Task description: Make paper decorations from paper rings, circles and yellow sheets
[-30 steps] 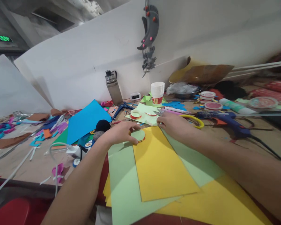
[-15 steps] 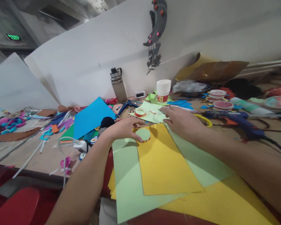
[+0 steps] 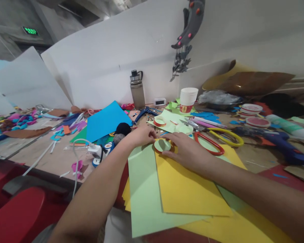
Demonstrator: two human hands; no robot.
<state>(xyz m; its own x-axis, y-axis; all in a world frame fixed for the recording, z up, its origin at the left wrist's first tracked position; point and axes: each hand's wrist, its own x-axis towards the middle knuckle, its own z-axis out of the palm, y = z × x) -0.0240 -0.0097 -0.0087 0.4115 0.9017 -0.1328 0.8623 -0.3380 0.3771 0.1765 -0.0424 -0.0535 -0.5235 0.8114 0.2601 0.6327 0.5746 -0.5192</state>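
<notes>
A small round ring with a red edge and pale green centre (image 3: 162, 145) lies at the top of the yellow sheet (image 3: 190, 189). At its upper left is my left hand (image 3: 143, 135), fingers curled, their tips partly hidden. My right hand (image 3: 183, 148) reaches in from the right, thumb and fingers apart around the ring's right side. Under the yellow sheet lies light green paper (image 3: 144, 192). Another red-edged ring (image 3: 159, 121) rests on a cut green sheet (image 3: 171, 118) just beyond. Red-handled scissors (image 3: 210, 145) and yellow-handled scissors (image 3: 226, 136) lie right of my hands.
A bottle (image 3: 137, 91), a small clock (image 3: 159, 102) and stacked paper cups (image 3: 188, 99) stand at the back. Blue sheets (image 3: 106, 121), a white plug (image 3: 95, 150) and clay pieces are at left. A glue gun (image 3: 281, 138) lies at right.
My right hand has moved down and left to the ring, uncovering the scissors. My left hand has drawn back from the ring's front to its upper left. The view has shifted left.
</notes>
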